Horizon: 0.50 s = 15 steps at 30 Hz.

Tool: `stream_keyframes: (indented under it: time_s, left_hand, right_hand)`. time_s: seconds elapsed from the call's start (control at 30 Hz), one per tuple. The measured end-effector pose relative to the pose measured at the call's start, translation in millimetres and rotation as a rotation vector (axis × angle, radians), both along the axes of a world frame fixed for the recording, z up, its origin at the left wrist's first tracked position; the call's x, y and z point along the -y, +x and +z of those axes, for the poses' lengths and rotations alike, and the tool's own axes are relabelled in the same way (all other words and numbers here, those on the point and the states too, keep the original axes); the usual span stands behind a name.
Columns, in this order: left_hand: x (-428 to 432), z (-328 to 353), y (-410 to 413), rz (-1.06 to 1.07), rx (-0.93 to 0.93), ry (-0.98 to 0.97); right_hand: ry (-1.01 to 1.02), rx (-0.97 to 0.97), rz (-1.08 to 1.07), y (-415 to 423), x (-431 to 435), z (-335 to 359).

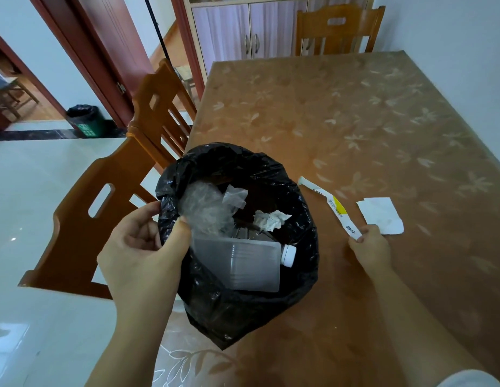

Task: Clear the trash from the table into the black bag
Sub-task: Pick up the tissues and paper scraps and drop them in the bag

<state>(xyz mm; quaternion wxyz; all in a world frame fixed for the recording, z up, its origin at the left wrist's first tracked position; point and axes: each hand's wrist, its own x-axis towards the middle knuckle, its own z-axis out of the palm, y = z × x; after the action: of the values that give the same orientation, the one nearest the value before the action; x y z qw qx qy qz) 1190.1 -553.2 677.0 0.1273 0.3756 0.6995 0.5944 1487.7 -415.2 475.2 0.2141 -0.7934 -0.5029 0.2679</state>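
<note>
The black bag (pixel 271 300) hangs open at the table's near left corner. My left hand (pixel 142 247) pinches its left rim and holds it open. Inside lie a clear plastic bottle (pixel 243 263) with a white cap, crumpled clear plastic (pixel 204 205) and a wadded white tissue (pixel 271 219). My right hand (pixel 369 247) rests on the table to the right of the bag, fingers closed on the near end of a long white and yellow paper wrapper (pixel 331 205). A flat white paper scrap (pixel 381 215) lies just right of the wrapper, beside my fingers.
The table (pixel 341 115) has a brown flowered cover. Two wooden chairs (pixel 103 208) stand along its left side and another (pixel 338 29) at the far end. A small green bin with a black liner (pixel 87 120) stands by the doorway at the far left.
</note>
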Motion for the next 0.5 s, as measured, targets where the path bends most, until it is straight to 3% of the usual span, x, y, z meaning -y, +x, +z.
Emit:
stream_keyframes:
  time_s: [0.17, 0.23, 0.4, 0.5]
  left_hand:
    - [-7, -1, -17, -0.007, 0.005, -0.059]
    - [-14, -4, -36, -0.121, 0.038, -0.164]
    - [2, 4, 9, -0.011, -0.001, -0.017]
    - [6, 3, 2, -0.012, 0.019, -0.017]
  right_hand:
    - [-0.013, 0.038, 0.016, 1, -6, -3]
    - [-0.016, 0.046, 0.024, 1, -6, -3]
    - [-0.041, -0.032, 0.022, 1, 7, 5]
    - [0.060, -0.137, 0.002, -2, 25, 22]
